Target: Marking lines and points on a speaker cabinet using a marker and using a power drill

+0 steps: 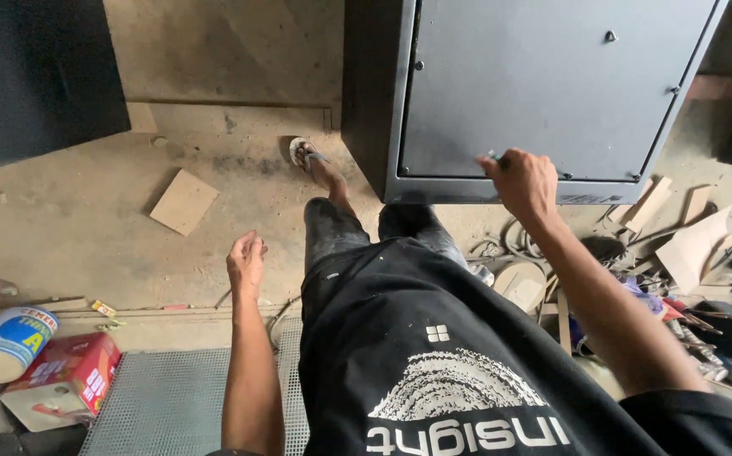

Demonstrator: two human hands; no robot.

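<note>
Right hand [524,179] pinched a small green-tipped tool [494,156] against the lower edge of the dark metal cabinet [543,84]; work looked mid-way. Left hand [245,257] hung loosely open, empty, left of cabinet.

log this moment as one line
right hand: holds small tool at cabinet lower edge | left hand: open, empty, over floor

Person, seen from above. Black short-sleeved T-shirt [467,363] with a white printed graphic: a small four-square mark above an arched textured shape and a line of lettering. Dark trousers [357,232], dusty, speckled with pale spots. Bare forearms. Left hand [246,257] and right hand [522,181] ungloved. Light strapped sandal [302,152] on one foot.
</note>
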